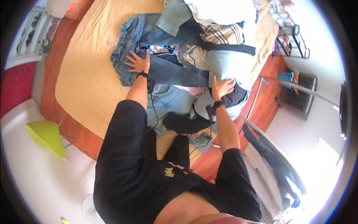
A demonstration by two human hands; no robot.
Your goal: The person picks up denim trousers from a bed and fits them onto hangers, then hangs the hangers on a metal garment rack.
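Note:
A pair of blue denim jeans [173, 67] lies spread across a heap of clothes, its elastic waistband towards the left and its legs towards the right. My left hand [139, 62] rests with fingers spread on the jeans near the waistband. My right hand [223, 87] lies on a light blue garment [230, 65], thumb apart from the fingers, beside a black cloth. Between the two jeans legs show blue clothes hangers [191, 57] and crumpled garments. A white hanger hook [112, 42] sticks out past the waistband. Under my left forearm is another pair of light denim jeans [170, 98].
The clothes lie on a bed with a yellow sheet [75, 75]. Other garments include a plaid cloth [223, 34] and a white one [215, 11]. A metal clothes rail [253, 100] stands at right, near hanging clothes [274, 156]. A lime-green chair [47, 137] is at left.

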